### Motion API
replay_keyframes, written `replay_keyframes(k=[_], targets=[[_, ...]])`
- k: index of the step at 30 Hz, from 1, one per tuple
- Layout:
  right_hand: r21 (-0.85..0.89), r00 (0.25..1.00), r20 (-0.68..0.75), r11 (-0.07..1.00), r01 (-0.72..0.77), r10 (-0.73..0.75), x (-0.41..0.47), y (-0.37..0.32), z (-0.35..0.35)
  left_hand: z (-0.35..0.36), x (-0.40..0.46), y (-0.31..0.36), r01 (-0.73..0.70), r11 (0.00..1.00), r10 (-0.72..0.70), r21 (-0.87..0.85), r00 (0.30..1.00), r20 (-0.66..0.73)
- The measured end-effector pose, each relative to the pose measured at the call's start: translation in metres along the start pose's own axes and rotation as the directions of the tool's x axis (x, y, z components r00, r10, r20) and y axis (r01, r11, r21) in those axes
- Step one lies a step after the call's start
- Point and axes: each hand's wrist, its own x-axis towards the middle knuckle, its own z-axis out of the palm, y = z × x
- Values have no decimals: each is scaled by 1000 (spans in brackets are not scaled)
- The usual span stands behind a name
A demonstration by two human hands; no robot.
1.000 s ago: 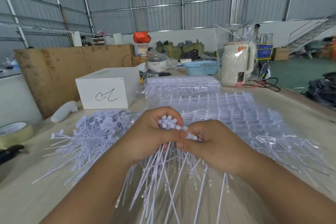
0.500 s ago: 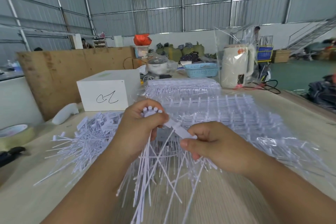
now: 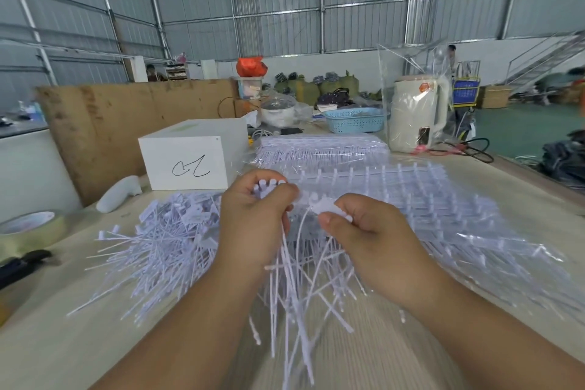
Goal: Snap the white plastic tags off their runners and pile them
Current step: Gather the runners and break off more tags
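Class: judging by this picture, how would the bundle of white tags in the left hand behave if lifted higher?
The bundle of tags probably stays floppy: its thin tails splay and bend below the left hand. It looks light, since one hand grips many. Loose tails might snag the pile beside it.

Two hands (image 3: 253, 218) (image 3: 364, 231), one white box (image 3: 190, 161), one tape roll (image 3: 30, 229), one blue basket (image 3: 354, 120) — loose tags (image 3: 164, 237) too many to count.

Warehouse workshop: corrugated metal walls (image 3: 285, 9), stacked sacks (image 3: 304, 90).
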Motion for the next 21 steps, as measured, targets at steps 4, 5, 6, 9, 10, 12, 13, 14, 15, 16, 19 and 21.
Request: replay_keyframes(k=[4,5,6,9,10,12,13,14,15,16,19,21], targets=[[-44,997,-78,999,21,-24,-1,-2,8,6,-3,-2,75,995,-81,-63,991,-107],[-67,995,-88,997,31,-37,-1,-2,10,7,-3,-3,97,992,-106,-78,987,-123],[-87,994,-94,995,40,-48,-1,-2,11,9,-4,-3,117,989,-129,-93,983,-134],[-168,994,-85,984,54,-69,-1,-3,13,10,-3,-5,166,979,-182,-118,972,-145],[-176,993,-88,983,59,-76,-1,-3,12,7,-1,-5,182,973,-205,-141,964,-171],[-150,989,-117,986,71,-89,-1,-3,7,-8,8,-5,221,954,-270,-204,927,-259],[-135,989,-114,988,73,-89,-1,-3,3,-17,13,-6,241,951,-290,-196,914,-285],[-120,993,-84,990,72,-82,-1,-2,1,-25,18,-5,255,954,-291,-161,915,-279],[-104,997,-30,992,67,-70,-1,0,0,-30,21,-5,248,962,-270,-117,931,-245],[-106,998,37,992,63,-60,-2,2,-1,-31,22,-4,218,974,-225,-58,958,-181],[-173,978,200,981,87,-51,-4,8,1,-19,15,-2,34,988,-60,150,983,176],[-147,960,274,984,98,-55,-5,9,1,-16,11,-2,17,989,-72,148,924,376]])
